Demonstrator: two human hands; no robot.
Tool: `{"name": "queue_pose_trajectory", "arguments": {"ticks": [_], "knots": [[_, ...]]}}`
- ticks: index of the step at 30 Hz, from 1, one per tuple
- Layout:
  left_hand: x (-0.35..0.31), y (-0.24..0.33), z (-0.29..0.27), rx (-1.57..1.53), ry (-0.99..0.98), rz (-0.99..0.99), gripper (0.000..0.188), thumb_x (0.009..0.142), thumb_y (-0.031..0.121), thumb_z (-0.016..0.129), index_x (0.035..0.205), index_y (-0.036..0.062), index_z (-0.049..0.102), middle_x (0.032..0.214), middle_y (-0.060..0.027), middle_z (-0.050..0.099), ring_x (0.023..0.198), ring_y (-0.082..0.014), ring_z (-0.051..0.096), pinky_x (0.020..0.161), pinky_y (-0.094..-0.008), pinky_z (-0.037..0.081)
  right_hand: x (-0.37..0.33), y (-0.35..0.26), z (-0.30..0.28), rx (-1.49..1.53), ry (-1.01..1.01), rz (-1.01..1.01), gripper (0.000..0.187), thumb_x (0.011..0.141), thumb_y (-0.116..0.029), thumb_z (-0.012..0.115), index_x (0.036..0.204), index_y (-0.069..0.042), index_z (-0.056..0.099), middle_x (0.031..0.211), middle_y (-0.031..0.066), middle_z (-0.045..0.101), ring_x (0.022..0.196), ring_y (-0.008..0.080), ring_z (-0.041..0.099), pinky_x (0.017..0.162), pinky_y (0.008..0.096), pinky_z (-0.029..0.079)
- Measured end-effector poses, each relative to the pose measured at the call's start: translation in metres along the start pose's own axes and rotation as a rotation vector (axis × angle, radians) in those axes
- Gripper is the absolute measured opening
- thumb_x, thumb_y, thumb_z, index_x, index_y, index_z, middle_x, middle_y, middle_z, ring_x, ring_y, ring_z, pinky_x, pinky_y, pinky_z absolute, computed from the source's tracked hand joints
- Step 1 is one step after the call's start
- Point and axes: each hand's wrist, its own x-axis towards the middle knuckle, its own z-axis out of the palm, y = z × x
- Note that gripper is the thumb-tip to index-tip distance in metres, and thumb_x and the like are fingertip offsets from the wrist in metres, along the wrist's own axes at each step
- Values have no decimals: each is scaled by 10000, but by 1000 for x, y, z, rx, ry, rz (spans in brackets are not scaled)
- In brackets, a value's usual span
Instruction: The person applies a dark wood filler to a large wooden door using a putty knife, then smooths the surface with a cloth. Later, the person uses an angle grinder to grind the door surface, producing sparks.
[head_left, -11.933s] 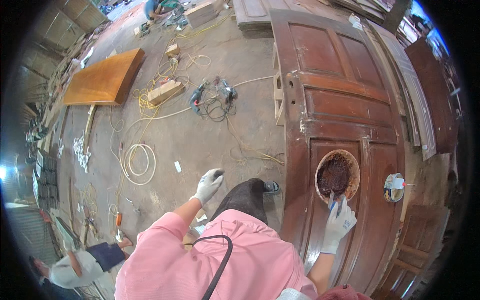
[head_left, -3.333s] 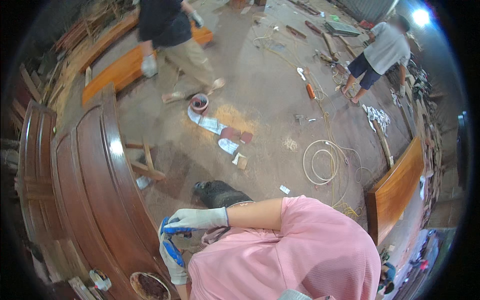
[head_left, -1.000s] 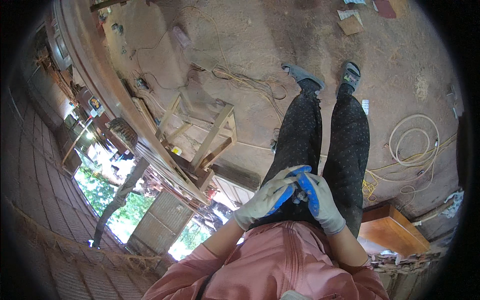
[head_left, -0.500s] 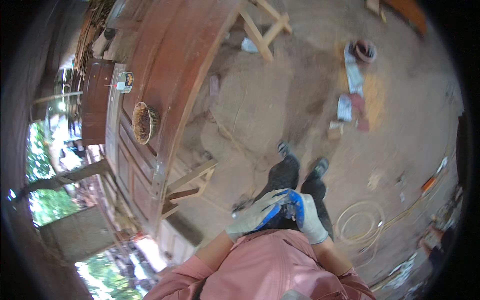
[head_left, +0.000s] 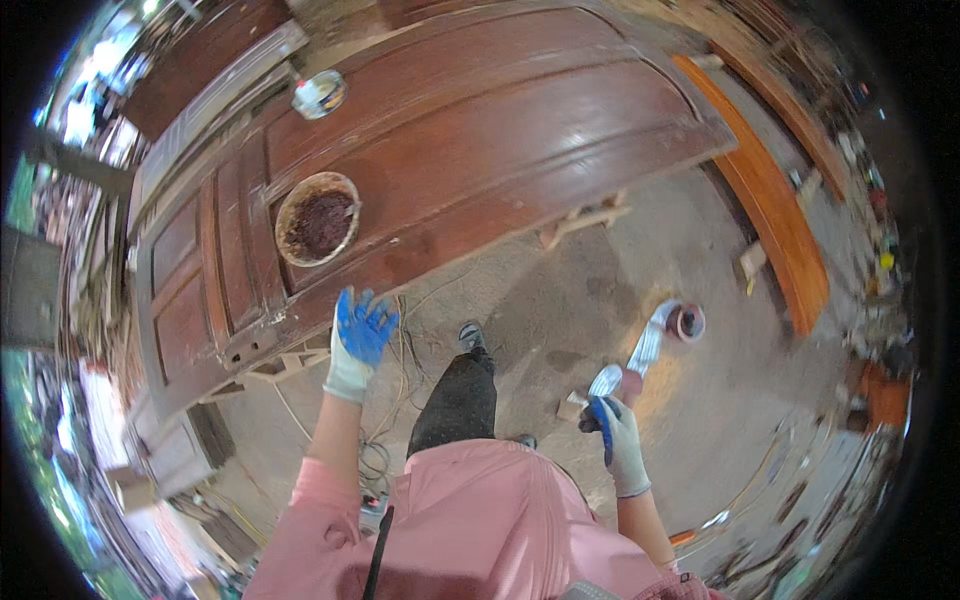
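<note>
So my hands have come apart since half a second ago, when they were together in front of my lap. Left hand point(head_left: 362, 335) is out by the near edge of the door point(head_left: 480, 140), fingers spread wide, blue palm showing, holding nothing. Can't tell if it's touching the wood. Right hand point(head_left: 615, 440) is off to the other side, fingers curled in; there's something dark at the tips, but I can't tell if it's a held thing or just grubby glove.

Count: one panelled door lying flat, one bowl point(head_left: 328, 180) of dark brown paste point(head_left: 318, 225) on it, just beyond my left fingertips, and one small tub point(head_left: 320, 95) farther back. Two wooden supports show under the door, one on the right point(head_left: 585, 222), one on the left point(head_left: 290, 367).

Around: a glossy orange-brown board point(head_left: 770, 190) past the door's far end, one half-unrolled strip point(head_left: 645, 350) on the floor beyond my right hand. Cables point(head_left: 405, 350) lie beside my leg, bowl and tub take up door space.
</note>
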Motion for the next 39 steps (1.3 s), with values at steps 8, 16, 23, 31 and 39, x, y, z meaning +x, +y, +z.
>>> {"name": "queue_pose_trajectory", "arguments": {"ticks": [8,16,23,31,39], "knots": [[151,54,-57,-283,258,-31,483,932,307,643,1315,28,545,1264,-214,611,1164,-433,583,1027,-608,498,118,-103,83,-353,-89,-145,218,1028,-158,557,960,24,656,833,54,647,747,136,604,706,306,500],[143,20,-35,-356,229,174,485,882,-25,556,1354,45,467,1252,-200,588,1096,-410,638,962,-574,578,185,-174,144,-779,-348,-476,166,968,-149,628,993,13,650,930,193,661,878,407,620,782,458,481],[109,-26,133,-137,90,26,634,925,-25,560,1438,273,336,1354,-96,494,1153,-298,605,877,-548,613,251,-244,134,-893,-359,-740,203,944,-142,638,1066,19,660,986,192,644,898,368,626,791,408,497],[132,-124,321,13,-13,27,605,988,33,545,1501,219,284,1328,-101,548,1157,-284,627,986,-488,563,356,-320,46,-1313,-237,-983,293,889,-271,690,1106,-77,654,1068,126,608,1017,345,593,857,461,482],[139,-124,277,24,-71,4,669,984,95,597,1533,229,240,1327,-92,552,1175,-248,623,944,-435,566,371,-269,84,-1710,-103,-871,212,848,-288,704,887,-102,608,970,103,593,985,313,597,811,456,491]]}}
